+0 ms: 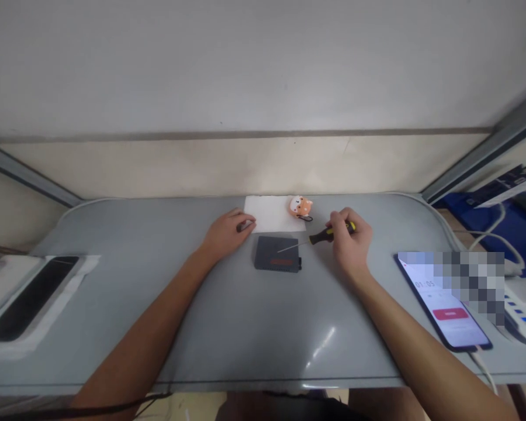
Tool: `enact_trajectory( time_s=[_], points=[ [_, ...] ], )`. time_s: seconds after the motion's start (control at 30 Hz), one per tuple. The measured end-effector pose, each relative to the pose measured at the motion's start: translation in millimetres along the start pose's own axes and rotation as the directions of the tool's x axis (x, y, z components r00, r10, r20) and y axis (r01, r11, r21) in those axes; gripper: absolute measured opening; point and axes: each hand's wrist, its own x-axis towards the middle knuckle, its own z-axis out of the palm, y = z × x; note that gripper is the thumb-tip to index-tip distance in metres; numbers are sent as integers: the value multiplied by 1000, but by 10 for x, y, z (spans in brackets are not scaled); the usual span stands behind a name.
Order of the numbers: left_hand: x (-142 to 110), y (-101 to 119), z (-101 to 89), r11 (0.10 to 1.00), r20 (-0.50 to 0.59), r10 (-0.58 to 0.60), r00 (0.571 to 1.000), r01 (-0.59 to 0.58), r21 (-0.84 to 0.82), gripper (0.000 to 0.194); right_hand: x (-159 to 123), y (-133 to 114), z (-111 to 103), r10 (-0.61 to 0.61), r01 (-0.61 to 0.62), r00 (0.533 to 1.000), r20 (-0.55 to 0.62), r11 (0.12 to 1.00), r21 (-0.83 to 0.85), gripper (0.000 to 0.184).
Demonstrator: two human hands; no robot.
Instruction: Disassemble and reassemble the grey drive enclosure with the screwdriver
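Note:
My right hand (352,242) grips a screwdriver (321,235) by its black and yellow handle. The thin shaft points left, and its tip is over the top of a small dark grey box (266,260) with a reddish-brown label; whether it touches cannot be told. A small black part sticks out of the box's right side. My left hand (225,235) rests with curled fingers at the left edge of a white sheet of paper (267,213). Something small and dark shows at its fingertips, too unclear to name. An orange and white animal-shaped case (300,207) with a black loop sits on the paper's right part.
A lit phone (451,327) with a cable lies at the right, near a white power strip (523,318). Blue items (453,207) stand behind it. At the left, a dark phone-like slab (33,298) lies on white material. A wall closes off the grey table (228,339) behind.

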Motion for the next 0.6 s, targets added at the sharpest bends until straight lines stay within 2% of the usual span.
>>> enact_trajectory(
  time_s=[0.17, 0.27, 0.33, 0.43, 0.6],
  points=[
    [-253, 263, -99, 984, -35, -131, 991, 126, -126, 39, 4, -37, -28, -35, 34, 999, -33, 999, -30, 30],
    [-457, 471, -35, 967, 41, -134, 990, 140, -211, 39, 19, -43, -55, -122, 115, 989, -77, 989, -94, 31],
    [-548, 544, 42, 965, 49, -107, 993, 116, -233, 39, 30, -34, -71, -185, 172, 979, -89, 975, -139, 32],
    [-590, 528, 118, 953, 26, -79, 997, 83, -291, 39, 46, -8, -85, -250, 231, 964, -92, 957, -178, 33],
    [-537, 353, 95, 897, 91, -41, 995, 76, -435, 42, 43, 23, -64, -300, 284, 951, -77, 943, -176, 34]
  ],
)
